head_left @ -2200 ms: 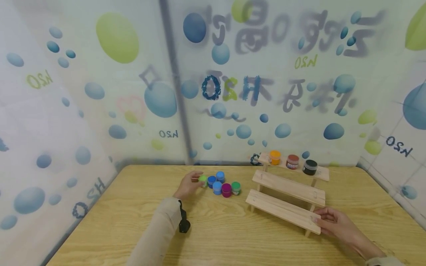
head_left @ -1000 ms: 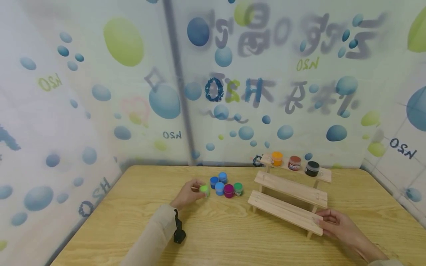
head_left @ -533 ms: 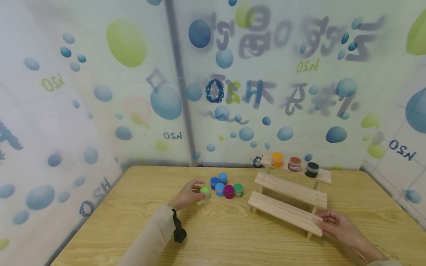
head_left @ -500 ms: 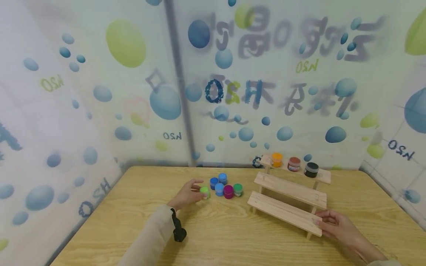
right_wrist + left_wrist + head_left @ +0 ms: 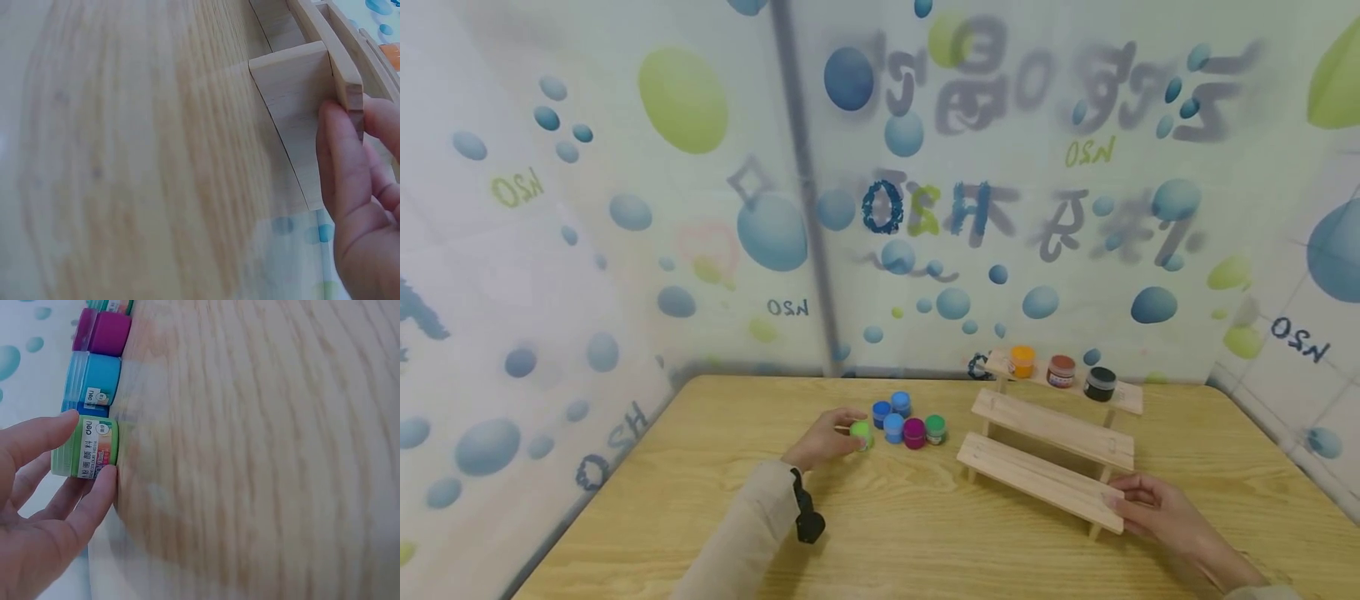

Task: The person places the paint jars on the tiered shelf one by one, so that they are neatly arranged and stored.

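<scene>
My left hand [image 5: 826, 439] pinches a light green paint jar [image 5: 94, 447] between thumb and fingers, its printed label facing the left wrist camera. Right beside it stand several more paint jars in a cluster: a dark blue jar [image 5: 882, 414], two lighter blue ones, a purple jar [image 5: 913, 433] and a green jar [image 5: 935, 429]. On the right is a three-step wooden display rack [image 5: 1052, 427]. My right hand [image 5: 1157, 510] grips the right end of its lowest shelf [image 5: 344, 75], thumb on one face and fingers on the other.
Atop the rack's highest shelf sit an orange jar [image 5: 1022, 362], a red-brown jar [image 5: 1062, 371] and a black jar [image 5: 1100, 383]. The wooden table [image 5: 880, 533] ends at a patterned curtain [image 5: 925, 275] behind and at both sides.
My left hand has drawn the light green jar a little toward me from the cluster's left side; over the last half second it barely moves. The right hand keeps its grip on the shelf.
</scene>
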